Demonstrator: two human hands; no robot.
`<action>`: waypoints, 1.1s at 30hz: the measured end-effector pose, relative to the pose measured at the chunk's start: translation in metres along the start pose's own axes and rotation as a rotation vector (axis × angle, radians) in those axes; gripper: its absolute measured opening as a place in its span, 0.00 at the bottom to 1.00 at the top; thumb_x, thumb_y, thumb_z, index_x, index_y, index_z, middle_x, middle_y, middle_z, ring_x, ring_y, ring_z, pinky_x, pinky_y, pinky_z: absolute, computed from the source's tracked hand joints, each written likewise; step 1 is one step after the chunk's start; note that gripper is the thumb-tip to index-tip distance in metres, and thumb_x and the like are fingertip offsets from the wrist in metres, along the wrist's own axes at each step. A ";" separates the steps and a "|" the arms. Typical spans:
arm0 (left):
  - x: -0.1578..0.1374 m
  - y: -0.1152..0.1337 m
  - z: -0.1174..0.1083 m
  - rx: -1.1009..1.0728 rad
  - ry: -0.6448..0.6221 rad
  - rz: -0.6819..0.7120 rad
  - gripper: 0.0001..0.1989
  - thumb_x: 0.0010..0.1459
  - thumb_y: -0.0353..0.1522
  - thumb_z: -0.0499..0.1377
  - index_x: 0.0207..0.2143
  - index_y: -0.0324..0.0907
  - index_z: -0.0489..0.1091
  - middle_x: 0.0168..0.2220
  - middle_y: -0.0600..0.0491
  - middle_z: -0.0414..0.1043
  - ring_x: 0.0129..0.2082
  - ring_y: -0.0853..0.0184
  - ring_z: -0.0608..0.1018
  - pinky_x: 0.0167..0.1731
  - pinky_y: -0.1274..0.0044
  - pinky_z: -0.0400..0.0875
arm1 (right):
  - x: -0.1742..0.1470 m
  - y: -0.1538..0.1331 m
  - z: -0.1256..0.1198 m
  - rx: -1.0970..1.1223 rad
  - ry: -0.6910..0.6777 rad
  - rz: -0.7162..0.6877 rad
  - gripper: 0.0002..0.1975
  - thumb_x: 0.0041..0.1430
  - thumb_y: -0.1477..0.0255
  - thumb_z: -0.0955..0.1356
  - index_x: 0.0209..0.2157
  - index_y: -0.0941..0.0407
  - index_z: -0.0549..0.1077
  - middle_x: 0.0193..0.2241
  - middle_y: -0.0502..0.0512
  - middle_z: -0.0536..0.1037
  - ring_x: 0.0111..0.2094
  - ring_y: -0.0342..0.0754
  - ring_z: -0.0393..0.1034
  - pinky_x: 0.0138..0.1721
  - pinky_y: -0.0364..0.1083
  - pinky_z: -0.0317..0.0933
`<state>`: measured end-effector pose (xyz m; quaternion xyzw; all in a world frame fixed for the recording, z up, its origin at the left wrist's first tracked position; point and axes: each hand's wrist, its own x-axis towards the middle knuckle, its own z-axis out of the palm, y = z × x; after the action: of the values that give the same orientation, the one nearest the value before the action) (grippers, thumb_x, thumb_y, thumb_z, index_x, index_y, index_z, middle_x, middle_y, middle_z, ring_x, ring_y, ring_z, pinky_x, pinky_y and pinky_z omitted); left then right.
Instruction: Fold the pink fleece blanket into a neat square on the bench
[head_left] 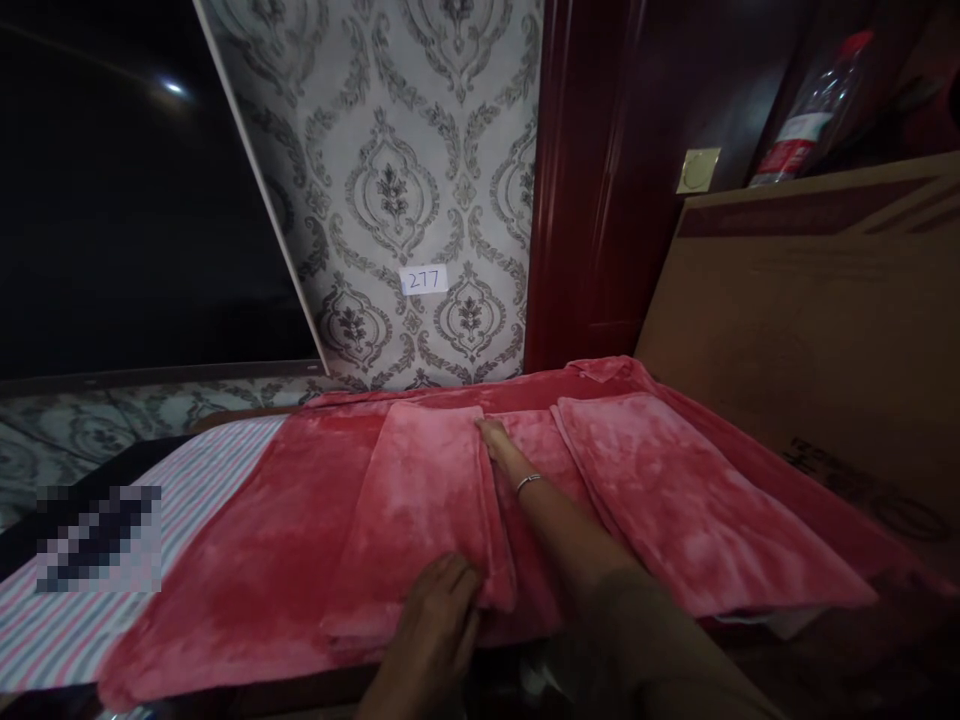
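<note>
A pink plush cloth point(247, 560) lies spread over the surface in front of me; I cannot tell whether it is a blanket or a garment. On it are a folded panel point(420, 490) left of centre and a second folded panel point(660, 480) to the right. My right hand point(493, 437) reaches across, its fingers closed on the far right corner of the left panel. Near that panel's front right corner is my left hand point(442, 605), fingers curled onto the fabric edge; its fingertips are partly hidden.
A striped cloth point(225, 455) with a blurred dark patch lies at left. Behind are a large black screen point(142, 200) and patterned wall with a "277" label point(424, 279). A cardboard box point(795, 330) stands at right, with a plastic bottle point(806, 125) behind its top edge.
</note>
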<state>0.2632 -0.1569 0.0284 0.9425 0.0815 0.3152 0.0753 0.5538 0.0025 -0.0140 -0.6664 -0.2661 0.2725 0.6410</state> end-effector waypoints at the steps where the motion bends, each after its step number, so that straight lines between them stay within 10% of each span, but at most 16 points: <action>1: 0.000 0.000 0.000 -0.003 -0.001 0.000 0.11 0.54 0.21 0.52 0.37 0.43 0.66 0.32 0.51 0.73 0.32 0.63 0.77 0.34 0.71 0.76 | 0.001 -0.002 0.001 0.002 0.001 0.002 0.17 0.67 0.63 0.68 0.52 0.59 0.72 0.47 0.57 0.75 0.43 0.49 0.73 0.43 0.51 0.72; 11: 0.001 0.004 0.013 0.094 0.155 -0.002 0.17 0.51 0.20 0.51 0.42 0.43 0.66 0.40 0.47 0.72 0.40 0.60 0.75 0.41 0.68 0.74 | 0.024 -0.041 -0.008 -0.082 0.049 -0.004 0.16 0.67 0.63 0.69 0.49 0.60 0.73 0.46 0.56 0.76 0.42 0.49 0.74 0.42 0.50 0.72; 19: -0.005 0.007 0.067 0.183 -0.094 0.005 0.19 0.44 0.19 0.52 0.39 0.42 0.67 0.36 0.50 0.71 0.37 0.60 0.73 0.37 0.69 0.72 | 0.004 -0.022 -0.040 -0.242 0.077 0.012 0.15 0.67 0.64 0.69 0.49 0.59 0.73 0.47 0.56 0.76 0.44 0.49 0.73 0.44 0.51 0.72; 26: 0.010 0.016 0.076 0.126 0.082 -0.037 0.18 0.49 0.20 0.51 0.42 0.42 0.69 0.37 0.48 0.69 0.38 0.60 0.71 0.40 0.68 0.70 | 0.019 -0.042 -0.044 -0.273 0.090 -0.112 0.15 0.66 0.65 0.69 0.51 0.59 0.73 0.49 0.57 0.75 0.48 0.51 0.72 0.49 0.54 0.70; 33: 0.020 0.020 0.097 0.206 -0.157 0.017 0.15 0.52 0.20 0.56 0.41 0.41 0.70 0.38 0.47 0.70 0.40 0.58 0.71 0.40 0.68 0.70 | 0.011 -0.030 -0.067 -0.326 0.070 -0.092 0.09 0.62 0.71 0.71 0.43 0.59 0.75 0.42 0.56 0.79 0.42 0.48 0.74 0.46 0.50 0.69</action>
<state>0.3400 -0.1807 -0.0324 0.9677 0.0992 0.2309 -0.0187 0.6087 -0.0355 0.0177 -0.7578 -0.3147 0.1728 0.5449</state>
